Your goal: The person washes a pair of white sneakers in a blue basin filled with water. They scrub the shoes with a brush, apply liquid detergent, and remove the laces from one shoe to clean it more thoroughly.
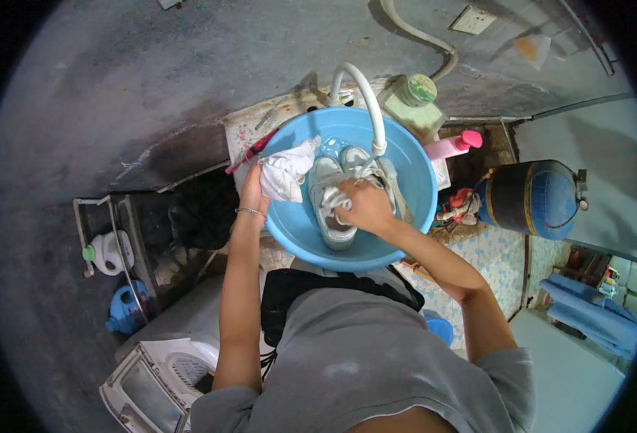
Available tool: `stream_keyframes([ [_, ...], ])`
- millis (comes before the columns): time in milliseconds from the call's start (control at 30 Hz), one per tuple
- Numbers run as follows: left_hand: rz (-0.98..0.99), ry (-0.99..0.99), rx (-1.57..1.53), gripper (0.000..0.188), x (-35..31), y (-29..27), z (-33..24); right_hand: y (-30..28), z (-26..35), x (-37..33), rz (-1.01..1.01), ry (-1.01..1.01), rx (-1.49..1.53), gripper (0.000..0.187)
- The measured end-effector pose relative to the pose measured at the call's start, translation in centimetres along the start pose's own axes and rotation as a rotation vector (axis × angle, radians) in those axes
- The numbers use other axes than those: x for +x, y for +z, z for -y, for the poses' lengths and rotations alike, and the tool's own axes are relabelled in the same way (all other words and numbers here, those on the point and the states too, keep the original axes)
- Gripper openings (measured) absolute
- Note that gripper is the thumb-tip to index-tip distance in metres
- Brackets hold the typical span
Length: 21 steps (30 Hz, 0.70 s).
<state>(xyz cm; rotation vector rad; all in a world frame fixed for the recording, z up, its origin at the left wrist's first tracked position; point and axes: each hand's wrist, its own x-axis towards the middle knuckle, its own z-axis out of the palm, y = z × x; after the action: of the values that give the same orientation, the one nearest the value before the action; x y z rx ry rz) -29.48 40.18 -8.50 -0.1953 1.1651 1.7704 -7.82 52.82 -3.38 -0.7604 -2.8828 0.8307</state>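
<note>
A pair of white sneakers (336, 234) sits in a light blue basin (423, 216), toes toward the white curved faucet (367, 92). What looks like a thin stream of water falls from the spout onto them. My left hand (252, 189) is closed on a crumpled white cloth (289, 169) at the basin's left rim. Inside the basin, my right hand (367, 206) has its fingers curled on the laces and upper of the left sneaker. The right sneaker is partly hidden behind that hand. A long beige piece (404, 206) lies along the basin's right inner wall.
Right of the basin stands a pink pump bottle (452, 146), with a green-lidded tub (419, 90) behind. A blue-black tank (531, 198) is farther right. At left, a metal rack (127, 252) stands near a white jug (109, 252) and a blue jug (127, 307). A white washing machine (159, 382) is lower left.
</note>
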Motion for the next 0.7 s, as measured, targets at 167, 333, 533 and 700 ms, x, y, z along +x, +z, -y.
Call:
stream_keyframes([
  [167, 0.198, 0.009, 0.205, 0.030, -1.3, 1.8, 0.3, 0.5, -2.1, 1.3, 0.037, 0.410, 1.133, 0.043],
  [333, 0.315, -0.040, 0.414, 0.046, -3.9, 4.2, 2.4, 2.1, -1.1, 1.4, 0.019, 0.401, 1.227, 0.041],
  [533, 0.461, 0.218, 0.670, 0.066, -6.1, 4.5, 3.1, 1.7, 1.3, 1.4, 0.090, 0.284, 1.104, 0.023],
  [700, 0.268, 0.193, 0.566, 0.062, -8.2, 3.9, 2.7, 0.7, 2.7, 1.1, 0.261, 0.259, 1.157, 0.030],
])
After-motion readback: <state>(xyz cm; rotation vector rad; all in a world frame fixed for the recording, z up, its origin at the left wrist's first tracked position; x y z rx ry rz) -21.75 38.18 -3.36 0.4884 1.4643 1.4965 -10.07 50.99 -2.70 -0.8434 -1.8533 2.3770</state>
